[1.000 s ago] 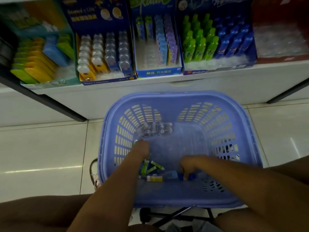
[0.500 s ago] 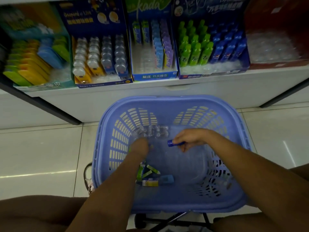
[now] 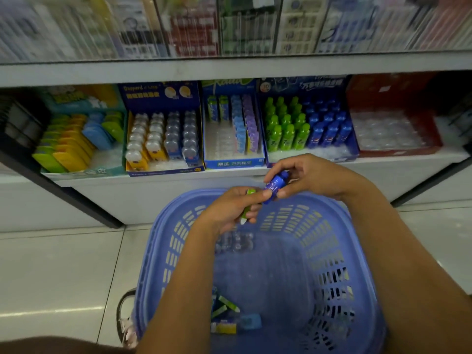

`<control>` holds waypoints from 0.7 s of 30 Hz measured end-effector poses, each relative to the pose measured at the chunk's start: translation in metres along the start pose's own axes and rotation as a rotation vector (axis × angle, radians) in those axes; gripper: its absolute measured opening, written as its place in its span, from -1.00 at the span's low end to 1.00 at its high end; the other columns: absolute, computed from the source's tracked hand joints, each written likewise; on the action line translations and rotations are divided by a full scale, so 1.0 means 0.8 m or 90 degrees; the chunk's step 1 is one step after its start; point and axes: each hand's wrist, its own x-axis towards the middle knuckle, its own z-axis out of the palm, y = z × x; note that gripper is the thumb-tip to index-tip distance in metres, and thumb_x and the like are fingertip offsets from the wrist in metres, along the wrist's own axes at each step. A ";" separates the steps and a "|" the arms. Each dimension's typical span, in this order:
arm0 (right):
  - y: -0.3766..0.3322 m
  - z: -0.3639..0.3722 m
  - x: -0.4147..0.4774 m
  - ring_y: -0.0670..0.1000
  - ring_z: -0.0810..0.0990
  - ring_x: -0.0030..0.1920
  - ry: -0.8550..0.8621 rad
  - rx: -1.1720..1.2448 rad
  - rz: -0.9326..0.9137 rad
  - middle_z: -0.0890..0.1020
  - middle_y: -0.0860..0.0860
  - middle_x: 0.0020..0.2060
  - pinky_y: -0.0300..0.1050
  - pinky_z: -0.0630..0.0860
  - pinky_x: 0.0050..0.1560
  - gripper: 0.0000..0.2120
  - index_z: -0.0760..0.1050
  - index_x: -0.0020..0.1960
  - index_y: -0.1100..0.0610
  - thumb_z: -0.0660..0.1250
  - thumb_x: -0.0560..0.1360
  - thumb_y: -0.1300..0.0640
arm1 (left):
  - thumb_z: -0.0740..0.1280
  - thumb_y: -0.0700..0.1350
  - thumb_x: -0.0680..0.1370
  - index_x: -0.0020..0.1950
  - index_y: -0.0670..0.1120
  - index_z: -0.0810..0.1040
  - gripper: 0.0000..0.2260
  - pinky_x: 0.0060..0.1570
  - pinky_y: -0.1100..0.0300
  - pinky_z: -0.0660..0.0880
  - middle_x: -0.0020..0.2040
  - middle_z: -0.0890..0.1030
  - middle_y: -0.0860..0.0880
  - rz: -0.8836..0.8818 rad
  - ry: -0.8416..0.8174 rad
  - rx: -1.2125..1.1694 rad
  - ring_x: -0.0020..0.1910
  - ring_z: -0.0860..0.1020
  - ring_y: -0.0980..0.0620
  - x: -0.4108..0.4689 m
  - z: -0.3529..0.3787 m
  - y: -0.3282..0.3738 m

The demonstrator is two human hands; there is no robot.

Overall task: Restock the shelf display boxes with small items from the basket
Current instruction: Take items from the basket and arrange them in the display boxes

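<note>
Left hand point(image 3: 229, 210) grips a mostly hidden green item point(image 3: 250, 192); right hand point(image 3: 314, 177) pinches a blue bottle point(image 3: 275, 184).

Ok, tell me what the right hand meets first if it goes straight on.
Probably the left hand, holding a green item and touching the blue bottle the right hand holds; depth unclear.

Display boxes point(image 3: 233, 163) on the shelf point(image 3: 229, 175), behind the basket point(image 3: 319, 238). Over its far rim, left hand point(image 3: 229, 209) with a tube point(image 3: 250, 192), right hand point(image 3: 311, 175) with a small bottle point(image 3: 275, 186). Small items point(image 3: 229, 320) in its near end.
</note>
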 end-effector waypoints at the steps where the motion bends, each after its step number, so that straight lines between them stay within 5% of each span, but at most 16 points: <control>1: -0.007 -0.001 -0.003 -0.03 0.64 -0.02 0.017 0.000 -0.015 0.68 0.02 -0.04 -0.24 0.57 0.02 -0.67 0.61 0.01 0.06 0.47 0.33 0.38 | 0.46 0.01 0.34 -0.24 -0.10 0.51 -0.78 -0.48 0.32 0.33 -0.52 0.32 0.08 0.032 0.011 0.010 -0.55 0.26 0.15 -0.001 0.004 0.006; 5: -0.024 -0.007 -0.014 -0.02 0.66 -0.02 0.109 0.069 -0.038 0.64 0.10 0.04 -0.27 0.56 0.05 -0.70 0.58 0.12 0.11 0.42 0.41 0.30 | 0.47 -0.10 0.43 -0.15 -0.04 0.61 -0.93 -0.44 0.30 0.36 -0.55 0.40 0.07 0.142 0.161 0.142 -0.55 0.34 0.13 -0.004 0.017 0.029; 11: -0.032 -0.016 -0.029 0.03 0.68 -0.07 0.154 0.127 -0.042 0.69 0.11 -0.04 -0.17 0.60 0.03 -0.67 0.57 0.16 0.12 0.41 0.39 0.18 | 0.53 -0.09 0.39 -0.13 0.05 0.59 -0.85 -0.51 0.37 0.37 -0.51 0.53 0.16 0.200 0.252 0.238 -0.57 0.39 0.19 0.002 0.039 0.046; 18: -0.026 -0.026 -0.031 -0.04 0.69 -0.22 0.289 0.225 0.006 0.70 0.07 -0.21 -0.23 0.61 -0.20 -0.84 0.58 -0.05 0.19 0.44 0.38 0.23 | 0.52 0.01 0.37 -0.18 0.12 0.49 -0.79 -0.41 0.41 0.34 -0.38 0.52 0.30 0.315 0.367 0.321 -0.39 0.44 0.28 0.025 0.074 0.039; 21: -0.024 -0.045 -0.038 -0.09 0.67 -0.27 0.396 0.120 -0.015 0.68 0.07 -0.23 -0.33 0.57 -0.27 -0.88 0.59 -0.12 0.11 0.47 0.37 0.26 | 0.48 0.03 0.43 -0.03 0.12 0.53 -0.81 -0.39 0.36 0.36 -0.40 0.50 0.20 0.272 0.340 0.299 -0.42 0.44 0.24 0.034 0.086 0.037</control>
